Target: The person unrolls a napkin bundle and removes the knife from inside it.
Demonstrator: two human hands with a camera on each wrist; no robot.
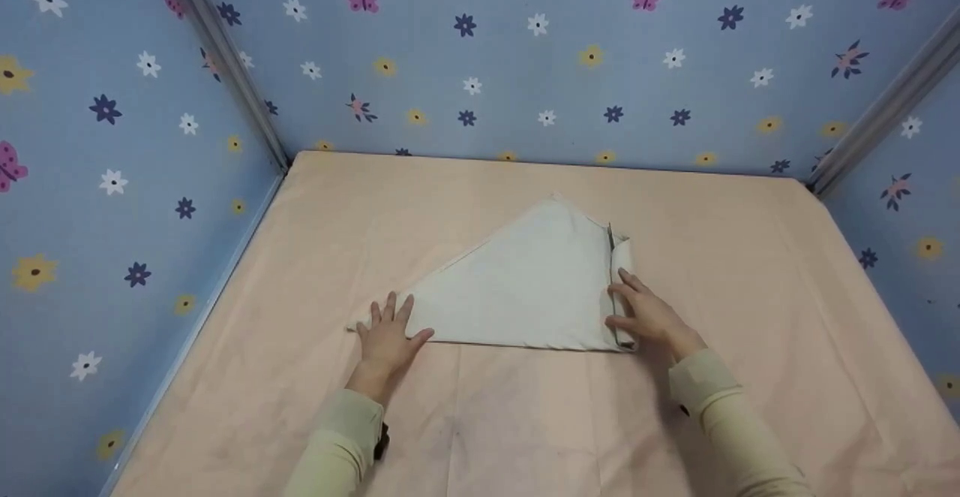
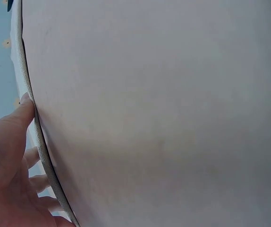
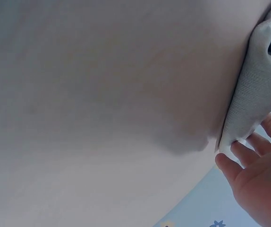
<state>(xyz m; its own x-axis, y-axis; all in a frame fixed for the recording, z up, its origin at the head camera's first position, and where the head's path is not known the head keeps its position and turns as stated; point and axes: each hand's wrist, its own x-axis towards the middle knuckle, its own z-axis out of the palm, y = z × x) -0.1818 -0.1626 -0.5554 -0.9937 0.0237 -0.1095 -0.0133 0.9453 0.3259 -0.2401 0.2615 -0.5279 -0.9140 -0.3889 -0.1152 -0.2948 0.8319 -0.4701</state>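
Observation:
A pale white cloth [image 1: 517,287], folded into a rough triangle with its peak at the far side, lies flat in the head view. Along its right side runs a narrow folded or rolled strip [image 1: 622,253], with a dark line beside it. My left hand [image 1: 386,343] rests on the cloth's left corner, fingers spread. On the near end of the strip lies my right hand [image 1: 651,318], thumb and fingertips touching it. The left wrist view shows the cloth's long edge [image 2: 45,156] under the left hand. In the right wrist view, fingers [image 3: 246,153] touch the thick fold [image 3: 256,80].
Peach-coloured fabric [image 1: 525,414] with light creases covers the table under the cloth. Blue panels [image 1: 510,69] with flowers and butterflies stand at the back and both sides, joined by grey metal posts [image 1: 232,61].

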